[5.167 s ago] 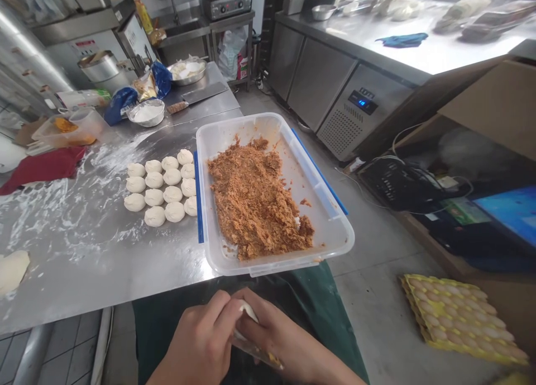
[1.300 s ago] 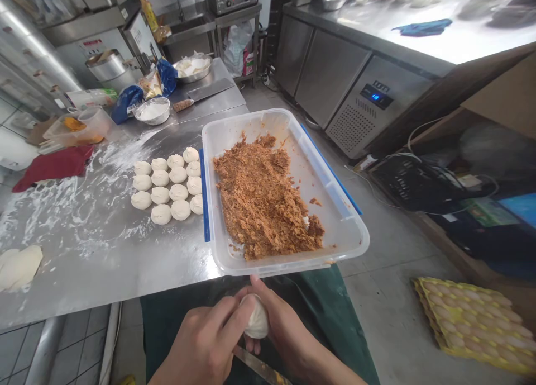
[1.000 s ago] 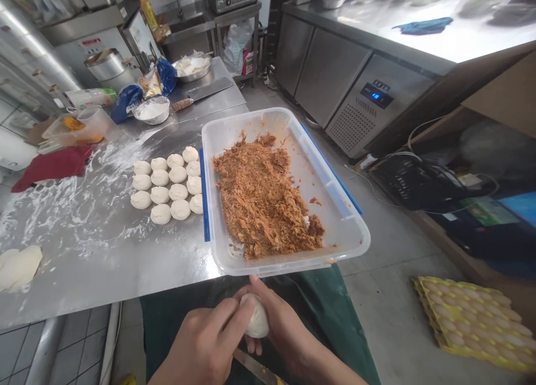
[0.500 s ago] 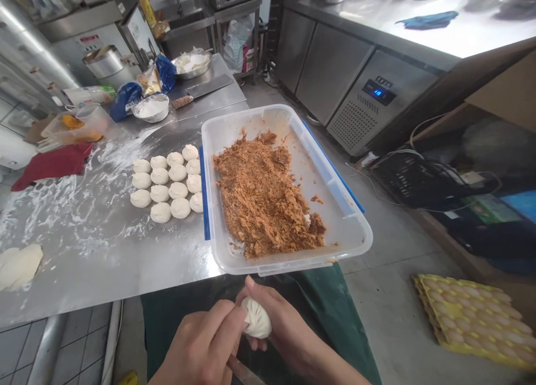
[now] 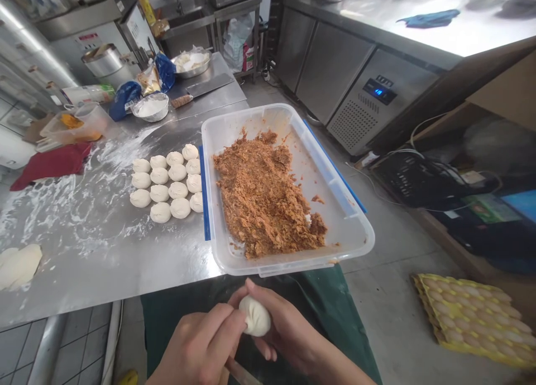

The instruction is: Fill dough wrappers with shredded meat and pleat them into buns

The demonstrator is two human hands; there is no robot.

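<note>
Both hands close their fingers on the bun (image 5: 256, 315): right hand (image 5: 288, 332) cups, left hand (image 5: 201, 348) pinches. Sealing is in hand; next, a gentle release beside the buns (image 5: 167, 183) on the surface (image 5: 104, 251).

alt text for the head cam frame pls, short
Two bare hands, left hand and right hand, pinch a white dough ball shut at the steel table edge. Ahead sit a plastic tub of brown shredded filling and rows of dough balls.
</note>
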